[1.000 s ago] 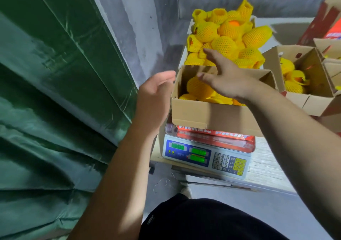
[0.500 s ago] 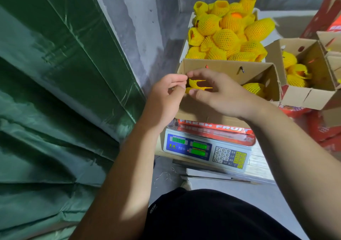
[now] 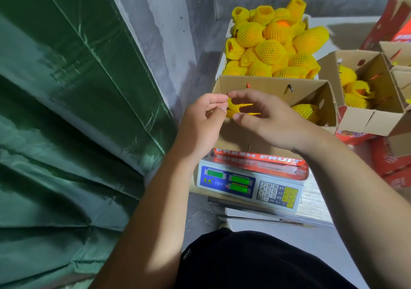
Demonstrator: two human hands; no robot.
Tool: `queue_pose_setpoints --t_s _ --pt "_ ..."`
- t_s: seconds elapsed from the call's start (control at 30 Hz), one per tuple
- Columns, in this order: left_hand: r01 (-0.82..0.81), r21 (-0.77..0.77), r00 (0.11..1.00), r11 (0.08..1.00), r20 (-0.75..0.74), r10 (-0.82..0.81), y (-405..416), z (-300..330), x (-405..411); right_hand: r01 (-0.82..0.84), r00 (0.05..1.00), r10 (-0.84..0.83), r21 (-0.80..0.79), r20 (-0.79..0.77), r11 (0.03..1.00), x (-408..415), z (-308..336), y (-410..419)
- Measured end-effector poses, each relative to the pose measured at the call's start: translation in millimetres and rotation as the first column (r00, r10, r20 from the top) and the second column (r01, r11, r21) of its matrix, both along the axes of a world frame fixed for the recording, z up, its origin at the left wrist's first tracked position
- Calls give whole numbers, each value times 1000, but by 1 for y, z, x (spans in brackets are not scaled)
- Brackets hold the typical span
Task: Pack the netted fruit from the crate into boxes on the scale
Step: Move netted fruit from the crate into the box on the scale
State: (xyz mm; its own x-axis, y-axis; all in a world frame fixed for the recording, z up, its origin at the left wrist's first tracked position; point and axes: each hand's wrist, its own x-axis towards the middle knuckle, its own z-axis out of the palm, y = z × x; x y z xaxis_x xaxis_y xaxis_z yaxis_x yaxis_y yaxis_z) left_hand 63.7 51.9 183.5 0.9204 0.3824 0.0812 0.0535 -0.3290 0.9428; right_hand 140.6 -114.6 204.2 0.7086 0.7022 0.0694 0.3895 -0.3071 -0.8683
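An open cardboard box [image 3: 273, 86] stands on the scale [image 3: 249, 187], with a netted fruit [image 3: 305, 110] lying at its right side. Over the box's left part, my left hand [image 3: 204, 119] and my right hand [image 3: 266, 117] both pinch the yellow foam net of one fruit [image 3: 236, 108]; most of that fruit is hidden behind my fingers. Beyond the box, the crate [image 3: 224, 57] is heaped with several yellow netted fruits [image 3: 270, 49].
A second open box [image 3: 375, 119] with netted fruit stands to the right, on red fruit cartons [image 3: 393, 157]. A green tarp [image 3: 66, 110] hangs along the left, against a grey wall. The scale sits on a low stack of boards.
My right hand came back from the crate to the box, and both hands now meet on a fruit's net over the box's left side. The view has shifted slightly.
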Motion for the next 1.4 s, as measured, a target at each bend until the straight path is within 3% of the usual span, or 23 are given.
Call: queue_pose_setpoints --t_s 0.17,0.33,0.47,0.63,0.87,1.0,1.13,1.2,1.27,1.33,1.4 --pt "-13 -18 1000 1000 0 13 1 -3 20 90 995 -86 81 -49 993 15 -6 3" --pt "69 -30 998 997 0 -69 1 6 48 408 913 -402 178 -67 896 52 -6 -9" --pt "141 -43 990 989 -20 -142 3 13 83 553 833 -550 132 -59 823 88 -3 -18" --pt "192 14 980 981 -48 -191 21 18 133 599 800 -600 21 10 800 120 1 -13" --pt "239 241 970 941 -102 -221 29 14 246 595 797 -563 -124 218 794 188 -3 -6" --pt "208 565 978 798 -137 -157 29 12 313 545 816 -444 -239 371 803 247 -8 0" --pt "290 838 952 463 -304 -46 35 2 368 466 834 -230 -419 501 779 312 -22 20" --pt "390 853 911 347 -412 -11 41 -9 380 438 844 -147 -505 516 744 335 -32 26" --pt "405 866 901 294 -433 34 44 -22 386 481 830 -143 -562 540 673 351 -42 29" --pt "354 897 920 266 -384 72 40 -32 389 546 804 -181 -580 567 605 360 -50 29" --pt "267 941 956 208 -286 67 31 -37 394 572 785 -198 -563 587 597 365 -53 26"
